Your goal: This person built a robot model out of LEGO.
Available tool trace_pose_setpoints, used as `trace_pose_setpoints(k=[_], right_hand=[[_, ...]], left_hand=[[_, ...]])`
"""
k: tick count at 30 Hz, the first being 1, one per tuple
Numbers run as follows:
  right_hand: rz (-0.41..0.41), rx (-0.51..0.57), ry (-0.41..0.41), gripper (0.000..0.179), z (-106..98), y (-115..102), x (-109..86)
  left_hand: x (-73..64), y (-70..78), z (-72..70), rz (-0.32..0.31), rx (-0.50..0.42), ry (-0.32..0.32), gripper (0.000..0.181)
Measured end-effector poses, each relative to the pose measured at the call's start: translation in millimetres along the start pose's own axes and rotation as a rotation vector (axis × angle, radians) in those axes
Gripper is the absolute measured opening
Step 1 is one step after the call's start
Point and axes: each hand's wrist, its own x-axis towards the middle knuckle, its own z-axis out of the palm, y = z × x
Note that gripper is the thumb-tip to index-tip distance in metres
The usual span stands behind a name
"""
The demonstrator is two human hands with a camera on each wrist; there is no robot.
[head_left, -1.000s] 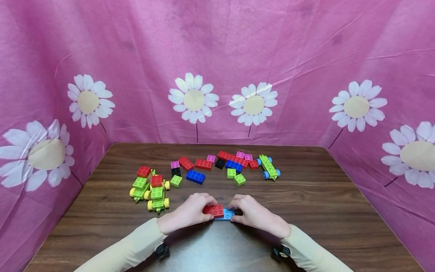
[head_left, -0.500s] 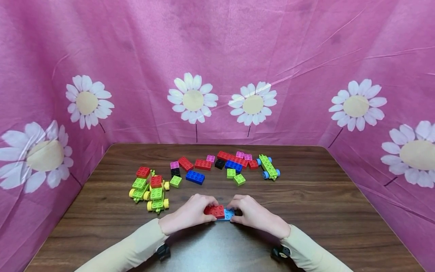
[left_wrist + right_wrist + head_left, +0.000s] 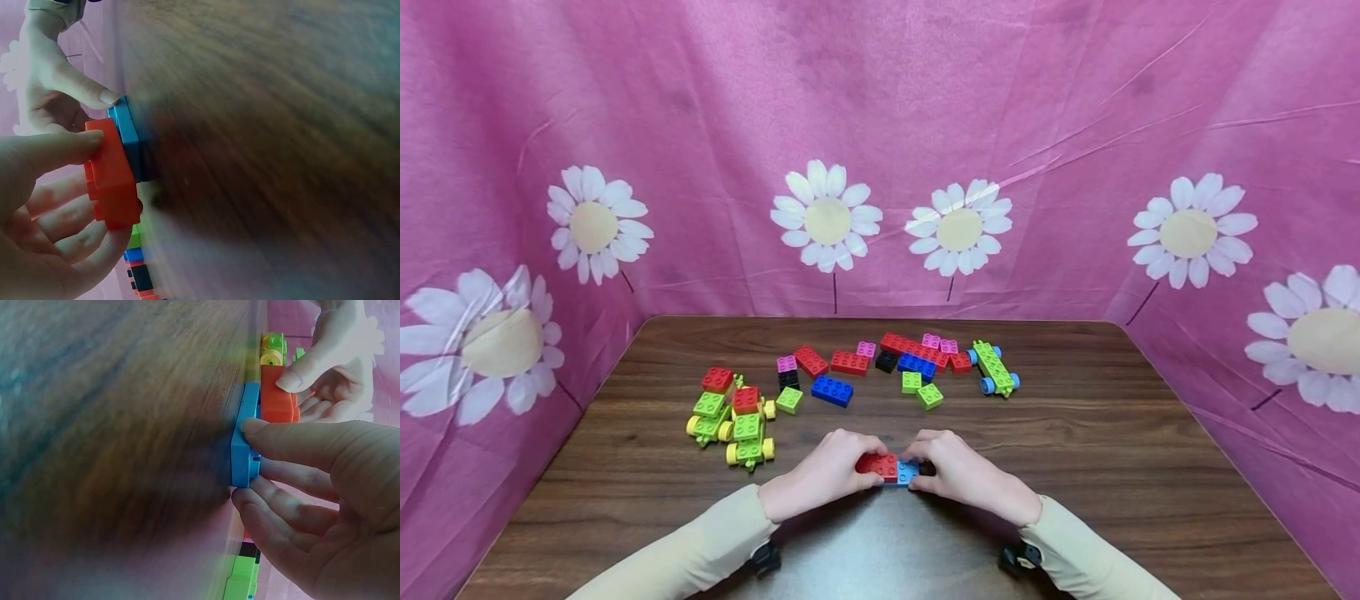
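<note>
My left hand [image 3: 831,467] pinches a red toy building brick [image 3: 114,172] between thumb and fingers. The red brick sits over the left part of a light blue flat brick [image 3: 240,450] and sticks out past its left end. In the head view, the blue brick's right studs show beside the red one. My right hand [image 3: 958,471] grips the blue brick's right end, thumb on the near side and fingers on the far side. Both bricks are low at the wooden table [image 3: 1075,433], in front of the person.
Two green toy cars [image 3: 748,429] with yellow wheels and stacked bricks stand at the left. Another green car base [image 3: 992,367] with blue wheels stands at the back right. Between them lie several loose bricks, including a dark blue one [image 3: 832,390] and a light green one [image 3: 929,395].
My left hand has moved slightly right with the red brick, which now covers more of the blue brick. The right hand stays in place, gripping the blue brick.
</note>
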Motion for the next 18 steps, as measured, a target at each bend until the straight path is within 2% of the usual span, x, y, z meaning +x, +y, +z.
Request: trace_pose_setpoints(k=[6,14,18], right_hand=[[0.004,0.005,-0.005,0.025,0.1,0.6,0.1],[0.013,0.013,0.000,0.026,0.1,0.5,0.3],[0.011,0.006,-0.002,0.025,0.7,0.0,0.0]], left_hand=[[0.2,2.5,0.2,-0.027,0.003,-0.009,0.022],[0.7,8.3,1.1,0.023,0.093,0.018,0.019],[0.6,10.3,0.9,0.026,0.092,0.016,0.016]])
